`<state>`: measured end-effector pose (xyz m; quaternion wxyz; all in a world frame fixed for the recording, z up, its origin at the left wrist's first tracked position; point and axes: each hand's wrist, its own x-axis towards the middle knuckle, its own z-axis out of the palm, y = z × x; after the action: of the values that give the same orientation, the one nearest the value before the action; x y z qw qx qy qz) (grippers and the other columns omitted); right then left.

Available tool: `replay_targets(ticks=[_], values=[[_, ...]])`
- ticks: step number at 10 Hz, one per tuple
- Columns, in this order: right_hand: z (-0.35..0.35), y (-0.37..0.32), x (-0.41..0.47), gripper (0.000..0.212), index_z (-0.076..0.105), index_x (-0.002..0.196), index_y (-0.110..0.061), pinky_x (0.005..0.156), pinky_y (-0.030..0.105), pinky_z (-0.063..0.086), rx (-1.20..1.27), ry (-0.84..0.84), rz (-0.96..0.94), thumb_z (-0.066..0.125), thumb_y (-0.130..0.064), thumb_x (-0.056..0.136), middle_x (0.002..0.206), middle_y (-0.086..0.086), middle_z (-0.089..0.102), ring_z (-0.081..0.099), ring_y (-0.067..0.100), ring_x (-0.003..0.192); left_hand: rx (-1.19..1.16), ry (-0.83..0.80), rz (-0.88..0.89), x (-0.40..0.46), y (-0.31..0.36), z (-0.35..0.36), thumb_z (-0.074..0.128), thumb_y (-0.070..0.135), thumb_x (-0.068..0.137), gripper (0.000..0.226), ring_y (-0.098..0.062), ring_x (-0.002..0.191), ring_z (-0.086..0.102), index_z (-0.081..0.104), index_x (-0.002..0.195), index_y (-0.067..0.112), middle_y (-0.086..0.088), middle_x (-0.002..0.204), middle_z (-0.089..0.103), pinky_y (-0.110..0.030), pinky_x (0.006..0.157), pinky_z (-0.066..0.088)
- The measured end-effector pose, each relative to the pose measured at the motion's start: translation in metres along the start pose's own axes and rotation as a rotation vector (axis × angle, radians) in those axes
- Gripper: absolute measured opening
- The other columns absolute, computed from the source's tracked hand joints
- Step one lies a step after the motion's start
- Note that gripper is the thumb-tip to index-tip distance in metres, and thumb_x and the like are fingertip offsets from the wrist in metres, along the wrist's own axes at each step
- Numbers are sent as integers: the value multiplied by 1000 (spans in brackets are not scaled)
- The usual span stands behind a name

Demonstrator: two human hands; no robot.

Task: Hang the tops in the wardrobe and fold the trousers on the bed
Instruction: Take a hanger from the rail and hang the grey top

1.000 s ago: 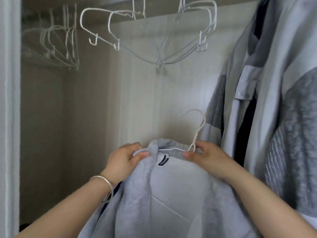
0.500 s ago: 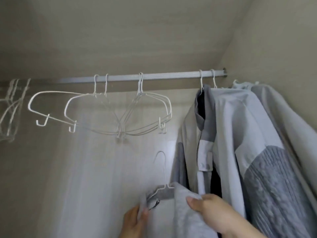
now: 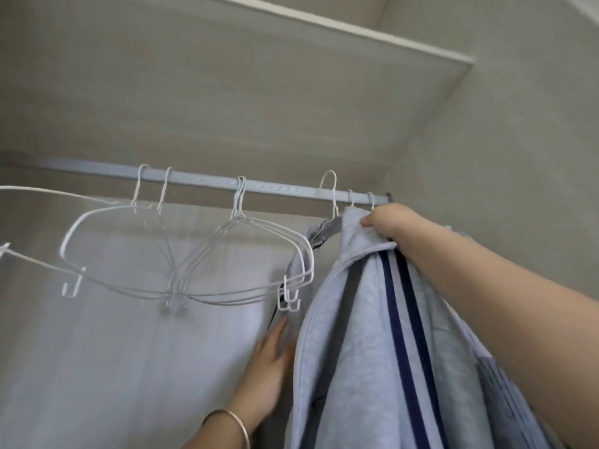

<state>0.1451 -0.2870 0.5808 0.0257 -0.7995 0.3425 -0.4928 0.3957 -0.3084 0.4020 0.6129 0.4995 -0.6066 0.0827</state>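
A light grey top [image 3: 363, 345] with dark navy stripes hangs on a white wire hanger [image 3: 330, 196]. The hanger's hook is up at the grey wardrobe rail [image 3: 278, 184], just over it. My right hand [image 3: 389, 225] grips the top's collar and shoulder right under the rail. Lower down, my left hand [image 3: 272, 361] lies flat against the top's left side with straight fingers; a thin bangle circles its wrist.
Several empty white wire hangers [image 3: 181, 251] hang from the rail to the left. Two more hanger hooks [image 3: 359, 199] sit at the rail's right end beside my right hand. A shelf board [image 3: 227, 76] runs above, and the wardrobe side wall [image 3: 518, 157] stands close on the right.
The grey top on its hanger has been lifted from chest height to the rail. My right hand rose with it; my left hand let go of the collar and moved down its side.
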Motion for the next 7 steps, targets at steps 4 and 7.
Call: replay_targets(ticks=[4,7], values=[[37,8,49,42,42,135,2,107,34,34,-54,-67,126,38,-18,100,143,17,42,41,29,132,14,-202,-74,-2,14,32,58,53,61,12,19,113,27,56,72,56,1,147,23,10,88,14],[65,45,-7,48,40,132,-11,82,36,40,-199,382,-88,50,-29,88,130,14,52,51,33,116,137,-81,15,-65,-13,73,48,54,84,46,23,110,30,57,121,29,30,140,4,-9,101,23]])
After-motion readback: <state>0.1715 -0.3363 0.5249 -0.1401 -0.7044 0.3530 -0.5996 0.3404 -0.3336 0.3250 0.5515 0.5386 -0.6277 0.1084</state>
